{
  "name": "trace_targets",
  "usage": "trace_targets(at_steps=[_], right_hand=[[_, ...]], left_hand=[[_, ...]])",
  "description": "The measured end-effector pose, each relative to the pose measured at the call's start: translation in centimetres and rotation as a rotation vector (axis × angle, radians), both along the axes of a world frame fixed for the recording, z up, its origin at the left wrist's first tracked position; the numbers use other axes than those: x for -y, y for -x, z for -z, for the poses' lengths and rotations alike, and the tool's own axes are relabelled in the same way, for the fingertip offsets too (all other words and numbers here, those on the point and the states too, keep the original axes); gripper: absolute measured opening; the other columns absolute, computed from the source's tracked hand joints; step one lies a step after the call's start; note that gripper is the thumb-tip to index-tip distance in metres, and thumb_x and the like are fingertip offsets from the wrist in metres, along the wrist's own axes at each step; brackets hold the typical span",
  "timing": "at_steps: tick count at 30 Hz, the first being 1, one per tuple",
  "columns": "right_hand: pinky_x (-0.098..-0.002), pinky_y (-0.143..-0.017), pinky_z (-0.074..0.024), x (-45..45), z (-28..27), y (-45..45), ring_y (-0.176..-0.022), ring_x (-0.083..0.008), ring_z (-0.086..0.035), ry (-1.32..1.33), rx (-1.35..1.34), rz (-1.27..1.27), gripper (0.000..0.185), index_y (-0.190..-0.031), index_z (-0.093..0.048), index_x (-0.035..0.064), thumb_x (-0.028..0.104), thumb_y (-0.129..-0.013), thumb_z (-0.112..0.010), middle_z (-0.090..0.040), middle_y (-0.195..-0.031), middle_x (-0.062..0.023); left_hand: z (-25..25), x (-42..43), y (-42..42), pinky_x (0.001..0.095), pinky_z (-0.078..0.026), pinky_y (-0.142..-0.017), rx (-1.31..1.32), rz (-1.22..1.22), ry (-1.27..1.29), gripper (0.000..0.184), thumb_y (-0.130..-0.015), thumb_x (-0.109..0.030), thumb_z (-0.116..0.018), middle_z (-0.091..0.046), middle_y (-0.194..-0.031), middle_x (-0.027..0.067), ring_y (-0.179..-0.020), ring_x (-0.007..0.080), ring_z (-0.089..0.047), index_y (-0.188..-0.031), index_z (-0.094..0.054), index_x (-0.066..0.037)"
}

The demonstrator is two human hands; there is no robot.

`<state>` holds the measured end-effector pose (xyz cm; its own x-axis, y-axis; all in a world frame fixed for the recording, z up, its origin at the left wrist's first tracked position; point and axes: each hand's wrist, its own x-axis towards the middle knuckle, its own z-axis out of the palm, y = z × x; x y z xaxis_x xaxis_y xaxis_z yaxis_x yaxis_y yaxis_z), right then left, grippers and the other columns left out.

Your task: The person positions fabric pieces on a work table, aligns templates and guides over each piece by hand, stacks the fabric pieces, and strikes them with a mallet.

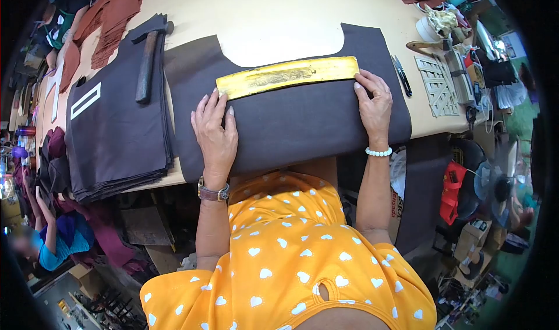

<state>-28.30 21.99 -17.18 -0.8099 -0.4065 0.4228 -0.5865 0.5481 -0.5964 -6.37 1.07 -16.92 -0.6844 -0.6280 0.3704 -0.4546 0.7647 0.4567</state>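
Observation:
A long, slightly curved yellow strip point(338, 69) with a dark smear along its middle lies across a dark brown sheet point(279, 132), which looks like leather or fabric and has a wide cutout in its far edge. My left hand point(215, 132) rests at the strip's left end, fingers stretched and apart, fingertips touching its near corner. At the other end, my right hand point(375, 100) has bent fingers and thumb gripping the strip's corner. The sheet's near side hangs over the table edge.
To the left is a stack of dark sheets point(122, 138) bearing a hammer point(149, 68) and a white rectangular frame point(85, 100). A knife point(402, 76), a brush point(425, 46) and a slatted panel point(437, 85) lie right. Another person point(61, 242) sits at far left.

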Motion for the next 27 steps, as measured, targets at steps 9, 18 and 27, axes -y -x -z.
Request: trace_targets(at_steps=[9,18,27], right_hand=[[-0.0393,-0.098,-0.0349,0.03,-0.03,-0.07,-0.107,-0.0258,-0.054,0.028,0.019,0.002,0.018,-0.093,-0.07,0.0049,0.012,-0.078,-0.063,-0.065,-0.103,-0.0054],[-0.0395,-0.098,-0.0341,-0.12,0.25,0.17,-0.108,-0.0254,-0.053,-0.003,-0.006,-0.008,0.019,-0.095,-0.07,0.0057,0.013,-0.078,-0.063,-0.065,-0.106,-0.0048],[-0.0401,-0.098,-0.0343,0.05,0.02,-0.02,-0.106,-0.0256,-0.053,-0.007,-0.021,-0.008,0.019,-0.093,-0.07,0.0049,0.014,-0.078,-0.062,-0.065,-0.105,-0.005]], left_hand=[[0.18,0.01,0.0,0.0407,-0.028,-0.103,0.01,-0.009,0.01,0.035,-0.086,-0.011,-0.056,-0.053,-0.127,0.0127,-0.121,0.0306,-0.043,-0.12,-0.056,-0.004],[0.33,0.13,0.01,0.0405,-0.028,-0.103,0.013,0.002,0.015,0.036,-0.086,-0.01,-0.055,-0.052,-0.128,0.0133,-0.12,0.0309,-0.043,-0.121,-0.056,-0.003],[0.42,0.05,0.19,0.0502,-0.027,-0.102,-0.002,0.002,0.014,0.033,-0.086,-0.011,-0.053,-0.052,-0.126,0.0128,-0.122,0.0323,-0.04,-0.117,-0.058,-0.003]])
